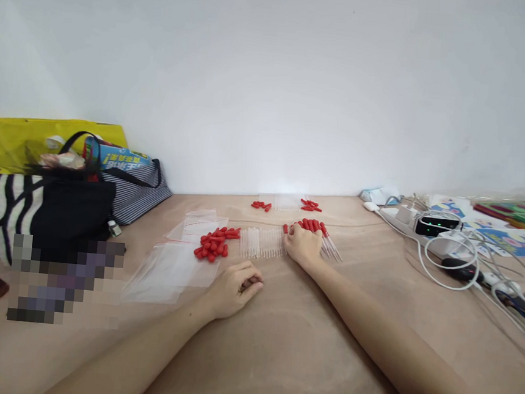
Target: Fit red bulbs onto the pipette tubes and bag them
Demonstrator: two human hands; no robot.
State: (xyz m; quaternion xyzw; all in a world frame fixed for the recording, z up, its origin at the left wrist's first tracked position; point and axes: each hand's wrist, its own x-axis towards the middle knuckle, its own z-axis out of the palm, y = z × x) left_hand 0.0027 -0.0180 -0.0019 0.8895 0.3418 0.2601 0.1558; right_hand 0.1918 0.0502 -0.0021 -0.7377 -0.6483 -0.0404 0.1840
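Observation:
My right hand (pixel 303 243) is closed at the right end of a row of clear dropper tubes (pixel 261 243). A red rubber bulb (pixel 286 228) shows at its fingertips; the hand covers most of what it grips. Just right of it lie several droppers (pixel 330 247) with red bulbs fitted, side by side. My left hand (pixel 236 290) rests on the table in front of the tubes, loosely curled, with a gap between thumb and fingers and nothing visible in it. Beyond it is a pile of loose red bulbs (pixel 212 246), partly on clear plastic bags (pixel 164 274).
Against the wall lie more red bulbs (pixel 261 206) and red-tipped pieces (pixel 311 205) by a clear bag (pixel 287 201). Bags (pixel 58 216) stand at left beside a blurred patch. A power strip (pixel 393 219), tangled white cables (pixel 426 269) and printed cards (pixel 507 240) occupy the right.

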